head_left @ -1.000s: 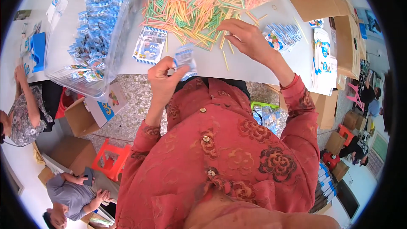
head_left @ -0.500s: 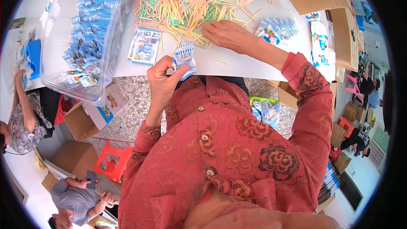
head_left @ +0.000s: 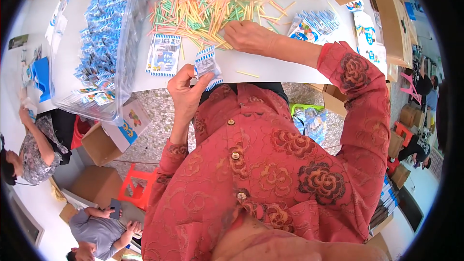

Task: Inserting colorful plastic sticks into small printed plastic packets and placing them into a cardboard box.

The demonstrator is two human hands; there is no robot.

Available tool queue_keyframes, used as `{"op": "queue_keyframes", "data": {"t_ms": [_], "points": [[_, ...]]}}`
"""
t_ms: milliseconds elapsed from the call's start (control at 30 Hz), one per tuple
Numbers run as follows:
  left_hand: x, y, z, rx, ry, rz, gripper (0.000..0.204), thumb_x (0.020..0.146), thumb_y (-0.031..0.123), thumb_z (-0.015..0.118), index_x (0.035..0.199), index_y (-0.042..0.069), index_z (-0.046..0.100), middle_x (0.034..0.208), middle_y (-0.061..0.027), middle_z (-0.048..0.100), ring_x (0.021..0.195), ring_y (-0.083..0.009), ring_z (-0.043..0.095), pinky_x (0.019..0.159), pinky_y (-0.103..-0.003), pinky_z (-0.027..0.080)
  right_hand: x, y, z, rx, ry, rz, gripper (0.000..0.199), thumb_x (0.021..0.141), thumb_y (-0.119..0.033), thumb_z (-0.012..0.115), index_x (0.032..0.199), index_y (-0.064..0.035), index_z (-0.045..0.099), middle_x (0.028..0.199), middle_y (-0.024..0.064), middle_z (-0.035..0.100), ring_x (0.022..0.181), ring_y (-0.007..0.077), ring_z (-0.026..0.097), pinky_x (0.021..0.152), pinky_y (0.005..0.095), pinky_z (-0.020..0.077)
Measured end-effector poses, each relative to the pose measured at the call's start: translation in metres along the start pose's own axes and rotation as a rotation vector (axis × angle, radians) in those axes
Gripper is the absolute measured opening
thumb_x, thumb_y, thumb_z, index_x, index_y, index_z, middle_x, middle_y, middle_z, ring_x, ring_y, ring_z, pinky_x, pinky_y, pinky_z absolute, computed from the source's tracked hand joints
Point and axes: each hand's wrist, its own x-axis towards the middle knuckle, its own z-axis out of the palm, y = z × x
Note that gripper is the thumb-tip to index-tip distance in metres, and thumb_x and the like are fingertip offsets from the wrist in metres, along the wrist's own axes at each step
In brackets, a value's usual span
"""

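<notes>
Between thumb and fingers, my left hand (head_left: 185, 92) pinches a small blue-and-white packet (head_left: 205, 62) upright at the table's front edge. My right hand (head_left: 247, 36) rests at the near edge of a heap of thin pastel sticks (head_left: 193, 19), pink, yellow and green. Its fingers are curled down among the sticks, and what they grip is hidden. A flat blue-and-white packet (head_left: 163, 55) lies on the white table left of my left hand. One loose yellow stick (head_left: 248, 74) lies near the front edge.
A clear plastic tub (head_left: 121, 75) full of small blue-and-white packets stands at the left. More packets (head_left: 321, 21) lie in a fanned stack right of the heap, near cardboard boxes (head_left: 394, 29). An orange stool (head_left: 137, 186) and other people are at the left below.
My right hand has shifted slightly left, still at the heap's edge. My left hand keeps its hold on the small packet. The whole view has tilted a little.
</notes>
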Motion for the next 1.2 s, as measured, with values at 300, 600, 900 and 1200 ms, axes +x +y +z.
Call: {"op": "queue_keyframes", "data": {"t_ms": [300, 600, 900, 1200], "points": [[-0.001, 0.000, 0.000, 0.016, 0.000, -0.006, 0.018, 0.075, -0.005, 0.071, 0.072, 0.000, 0.055, 0.071, 0.0036, 0.049, 0.067, -0.0034, 0.041, 0.059, -0.019, 0.035, -0.012, 0.005, 0.009, 0.031, -0.030, 0.045, 0.018, 0.074, -0.013, 0.057, 0.089, -0.0046, 0.052, 0.084, 0.0059, 0.051, 0.079, 0.0166, 0.057, 0.056, 0.0248, 0.0517], [0.002, 0.000, 0.004, 0.025, -0.016, -0.028, 0.020, 0.076, -0.004, 0.071, 0.071, 0.002, 0.053, 0.071, 0.0044, 0.048, 0.066, -0.0029, 0.040, 0.057, -0.019, 0.034, -0.024, 0.008, 0.004, 0.395, 0.027, 0.307, 0.027, 0.074, -0.003, 0.058, 0.099, -0.0056, 0.050, 0.100, 0.0090, 0.054, 0.091, 0.0222, 0.059, 0.065, 0.0336, 0.0525], [0.014, -0.002, 0.019, 0.091, -0.072, -0.012, 0.016, 0.076, 0.001, 0.073, 0.071, 0.001, 0.058, 0.066, 0.0040, 0.051, 0.062, -0.0033, 0.041, 0.055, -0.020, 0.033, -0.046, 0.013, -0.013, 1.043, 0.228, 0.978, 0.026, 0.090, -0.013, 0.058, 0.113, -0.0032, 0.051, 0.070, 0.0104, 0.056, 0.056, 0.0139, 0.048, 0.053, 0.0283, 0.0407], [0.033, -0.001, 0.043, 0.124, -0.164, -0.004, 0.012, 0.076, 0.003, 0.074, 0.073, 0.001, 0.062, 0.067, 0.0034, 0.054, 0.061, -0.0036, 0.043, 0.055, -0.020, 0.034, -0.058, 0.039, -0.058, 1.035, 0.090, 1.051, 0.020, 0.092, -0.018, 0.059, 0.105, -0.0042, 0.054, 0.071, 0.0011, 0.055, 0.058, 0.0063, 0.045, 0.051, 0.0235, 0.0356]]}}
